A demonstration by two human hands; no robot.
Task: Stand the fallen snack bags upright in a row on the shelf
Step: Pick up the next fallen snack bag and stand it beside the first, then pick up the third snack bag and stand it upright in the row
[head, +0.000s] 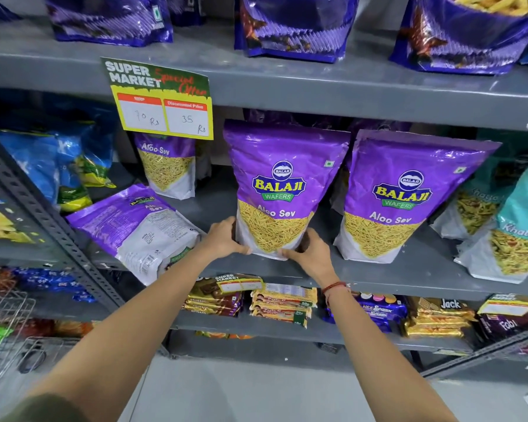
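Observation:
A purple Aloo Sev bag [282,184] stands upright in the middle of the grey shelf [409,274]. My left hand [224,239] grips its lower left corner and my right hand [310,249] its lower right corner. To its right a second purple bag [400,196] stands upright on its own. On the left a fallen purple bag [134,229] lies on its front, back label up, sticking out over the shelf's front edge. A smaller-looking Aloo Sev bag [168,166] stands further back under the price sign.
Teal Khatta bags [512,233] stand at the right end, blue bags [52,169] at the left. A yellow price sign [162,102] hangs from the shelf above. A slotted upright post [43,214] borders the left. Biscuit packs [281,306] fill the lower shelf.

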